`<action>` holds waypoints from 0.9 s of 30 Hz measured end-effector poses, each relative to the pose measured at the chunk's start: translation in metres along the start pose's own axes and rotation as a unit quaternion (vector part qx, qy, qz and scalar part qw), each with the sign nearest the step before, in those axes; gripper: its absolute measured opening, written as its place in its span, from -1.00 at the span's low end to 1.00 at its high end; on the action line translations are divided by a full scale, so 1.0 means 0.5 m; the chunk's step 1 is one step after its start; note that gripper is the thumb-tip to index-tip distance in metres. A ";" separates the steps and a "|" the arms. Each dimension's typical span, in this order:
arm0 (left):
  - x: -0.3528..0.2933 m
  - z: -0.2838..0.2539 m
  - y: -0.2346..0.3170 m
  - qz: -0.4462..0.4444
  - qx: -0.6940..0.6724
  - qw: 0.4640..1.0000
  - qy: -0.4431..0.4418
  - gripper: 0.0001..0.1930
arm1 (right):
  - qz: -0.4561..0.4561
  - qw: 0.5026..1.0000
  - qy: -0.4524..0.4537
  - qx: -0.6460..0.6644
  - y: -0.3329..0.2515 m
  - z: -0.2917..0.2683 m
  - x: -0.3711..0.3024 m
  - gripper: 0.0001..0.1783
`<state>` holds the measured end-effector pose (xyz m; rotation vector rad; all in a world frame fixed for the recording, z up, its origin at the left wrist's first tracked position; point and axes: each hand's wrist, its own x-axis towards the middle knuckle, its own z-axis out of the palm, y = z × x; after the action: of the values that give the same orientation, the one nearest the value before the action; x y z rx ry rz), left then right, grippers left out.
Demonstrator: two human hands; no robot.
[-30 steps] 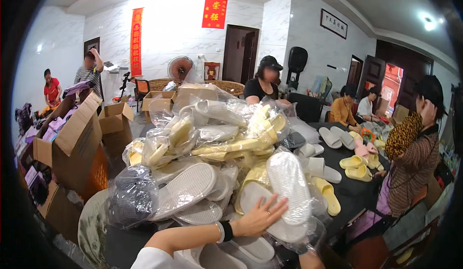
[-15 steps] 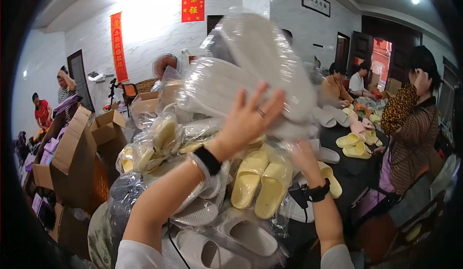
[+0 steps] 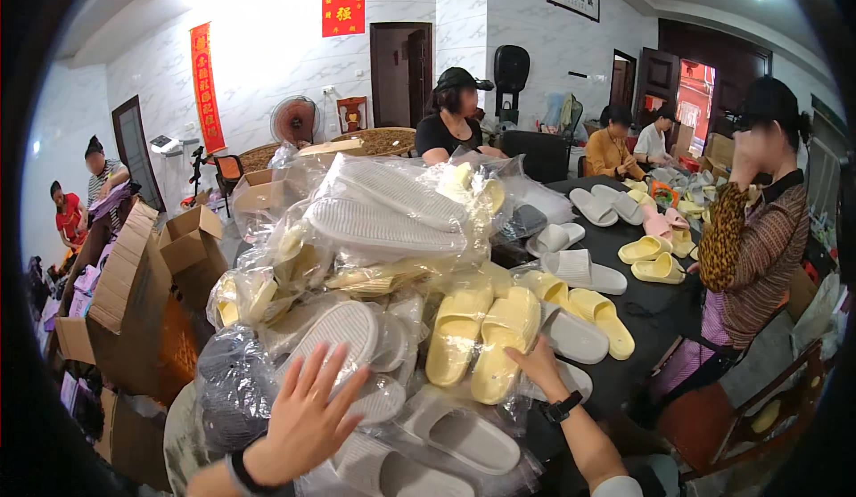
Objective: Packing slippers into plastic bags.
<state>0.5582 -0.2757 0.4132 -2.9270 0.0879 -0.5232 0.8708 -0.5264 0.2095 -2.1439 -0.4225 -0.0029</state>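
My left hand (image 3: 312, 408) is open with fingers spread, above bagged grey slippers (image 3: 337, 338) at the near left of the pile. At the right, my right hand (image 3: 538, 368) has its thumb and fingers apart, at the edge of a clear bag of yellow slippers (image 3: 464, 323); some fingertips are hard to make out. Just beyond it lies a loose grey slipper (image 3: 575, 335), beside a loose yellow slipper (image 3: 602, 320). On top of the heap rests a clear bag with a pair of ribbed grey slippers (image 3: 383, 221), soles showing. Another bagged grey pair (image 3: 468, 435) lies nearest me.
The black table (image 3: 637, 310) carries more loose slippers, including a pink pair (image 3: 658, 225). Dark bagged slippers (image 3: 232, 381) sit at the left edge. Open cardboard boxes (image 3: 134, 301) stand left. A co-worker (image 3: 758, 230) is at the right; others sit behind the table.
The bagged grey pair was raised in front of me and now lies on the heap, out of my hands. My left hand has come down and toward me; the right hand has lowered too.
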 end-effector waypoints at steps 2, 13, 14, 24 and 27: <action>-0.111 0.007 0.000 -0.112 -0.046 0.993 0.018 -0.28 | 0.058 0.994 0.026 -0.089 -0.096 0.004 -0.023 -0.19; -0.336 0.147 -0.143 -0.367 -0.041 0.929 -0.015 0.11 | -0.020 0.970 0.226 -0.087 -0.130 -0.082 -0.027 -0.58; -0.332 0.158 -0.152 -0.362 -0.044 0.931 -0.013 0.11 | -0.051 0.969 0.241 0.029 -0.111 -0.095 -0.022 -0.55; -0.375 0.175 -0.215 -0.254 0.005 0.948 0.190 -0.30 | -0.068 0.799 0.181 0.569 -0.284 -0.230 0.021 -0.59; -0.360 0.105 -0.218 -0.246 0.025 0.941 0.231 -0.35 | -0.111 0.774 0.195 0.592 -0.350 -0.221 0.116 -0.59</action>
<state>0.4109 -0.1448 0.3227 -2.6972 -0.6033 -1.2530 0.8903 -0.5069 0.4226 -0.7898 -0.2894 -0.2479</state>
